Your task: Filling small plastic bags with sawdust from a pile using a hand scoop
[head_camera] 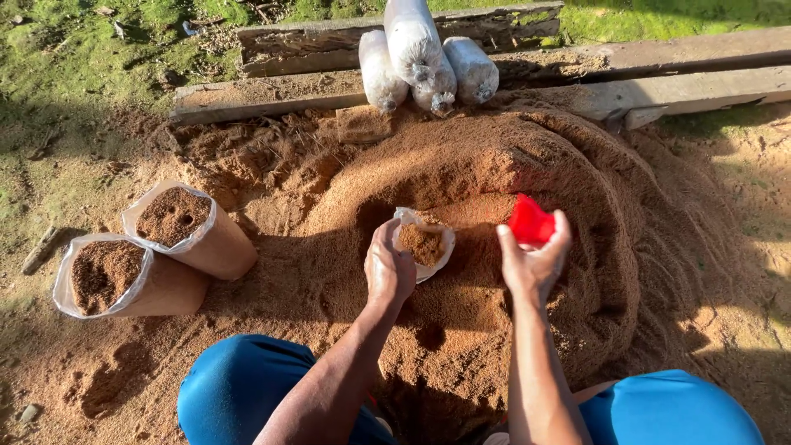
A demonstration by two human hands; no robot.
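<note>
Sawdust heap [527, 156] hides bag [423, 243] bottom.

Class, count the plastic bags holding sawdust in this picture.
6: three sealed bags stacked on the planks, two open bags at left, one in the left hand. Others may be hidden.

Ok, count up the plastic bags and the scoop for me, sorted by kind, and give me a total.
Open clear plastic bags filled with brown sawdust, lying at left: 2
Open bag in the left hand: 1
Sealed white bags against the wooden planks: 4
Red plastic scoop in the right hand: 1
Total: 8
</note>
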